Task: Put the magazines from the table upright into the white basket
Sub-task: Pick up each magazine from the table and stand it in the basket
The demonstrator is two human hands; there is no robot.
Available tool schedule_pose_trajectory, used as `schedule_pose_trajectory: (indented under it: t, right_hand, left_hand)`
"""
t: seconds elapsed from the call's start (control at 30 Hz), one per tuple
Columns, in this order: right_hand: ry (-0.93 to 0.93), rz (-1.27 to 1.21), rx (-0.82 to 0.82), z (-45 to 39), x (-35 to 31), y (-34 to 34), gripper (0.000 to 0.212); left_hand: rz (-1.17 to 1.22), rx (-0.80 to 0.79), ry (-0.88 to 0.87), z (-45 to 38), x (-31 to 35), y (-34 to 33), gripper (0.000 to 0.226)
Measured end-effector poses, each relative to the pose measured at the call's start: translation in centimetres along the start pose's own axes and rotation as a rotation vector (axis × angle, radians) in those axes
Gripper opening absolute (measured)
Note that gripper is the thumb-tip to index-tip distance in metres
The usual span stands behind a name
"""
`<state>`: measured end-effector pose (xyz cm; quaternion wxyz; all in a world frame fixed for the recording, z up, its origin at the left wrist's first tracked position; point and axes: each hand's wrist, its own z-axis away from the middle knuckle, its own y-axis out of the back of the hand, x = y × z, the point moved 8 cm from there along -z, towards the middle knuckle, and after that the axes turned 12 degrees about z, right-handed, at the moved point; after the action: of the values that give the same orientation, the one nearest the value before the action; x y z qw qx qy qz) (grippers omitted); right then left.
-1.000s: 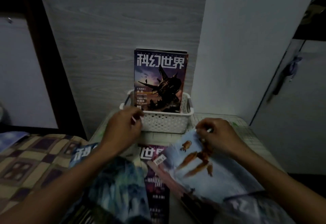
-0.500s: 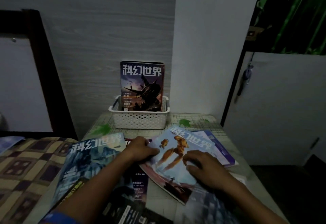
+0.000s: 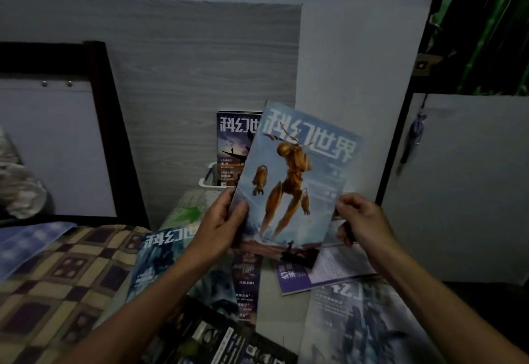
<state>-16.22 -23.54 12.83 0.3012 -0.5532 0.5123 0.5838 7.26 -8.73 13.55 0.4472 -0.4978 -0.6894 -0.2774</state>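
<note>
I hold a light-blue magazine with an orange robot on its cover (image 3: 297,180) lifted off the table, tilted to the right. My left hand (image 3: 223,220) grips its lower left edge. My right hand (image 3: 360,220) is at its lower right edge, fingers curled behind the pages. Behind it, the white basket (image 3: 206,184) shows only its left rim. One purple-covered magazine (image 3: 233,146) stands upright in the basket, half hidden by the lifted one.
Several more magazines lie flat on the small table: a teal one (image 3: 160,260) at left, a purple one (image 3: 294,277) under my right hand, a pale one (image 3: 357,323) front right, a dark one (image 3: 217,338) at the front. A checkered bedspread (image 3: 57,272) is at left.
The robot-cover magazine lay flat on the table under both hands; now it is raised in the air in front of the basket. My view has pulled back and up.
</note>
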Motion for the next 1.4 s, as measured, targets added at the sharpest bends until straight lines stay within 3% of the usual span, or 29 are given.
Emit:
schedule_pose_trajectory:
  t: [0.17, 0.47, 0.73, 0.87, 1.07, 1.13, 1.4]
  right_hand:
    - [0.028, 0.037, 0.01, 0.3, -1.4, -2.3, 0.008]
    - [0.093, 0.088, 0.089, -1.1, -1.3, -3.6, 0.016]
    - [0.271, 0.118, 0.178, -9.7, -10.9, -6.0, 0.002]
    - [0.26, 0.143, 0.224, -15.5, -12.5, -8.3, 0.002]
    - [0.183, 0.249, 0.307, -20.7, -8.3, -11.3, 0.006]
    - [0.137, 0.294, 0.289, -21.6, -5.9, -12.1, 0.009]
    - [0.069, 0.387, 0.276, -23.1, -1.4, -13.1, 0.016]
  left_hand:
    - [-0.266, 0.098, 0.04, 0.5, -0.4, 1.6, 0.033]
    - [-0.258, 0.224, 0.0, 0.3, -0.8, 3.5, 0.028]
    - [-0.345, 0.434, -0.184, -10.1, 4.9, 9.4, 0.023]
    - [-0.347, 0.471, -0.135, -16.5, 4.8, 12.3, 0.016]
    - [-0.36, 0.54, -0.04, -21.0, -1.6, 14.9, 0.017]
    - [-0.332, 0.565, 0.004, -21.1, -4.2, 15.3, 0.003]
    - [-0.356, 0.591, 0.121, -20.6, -9.3, 15.4, 0.021]
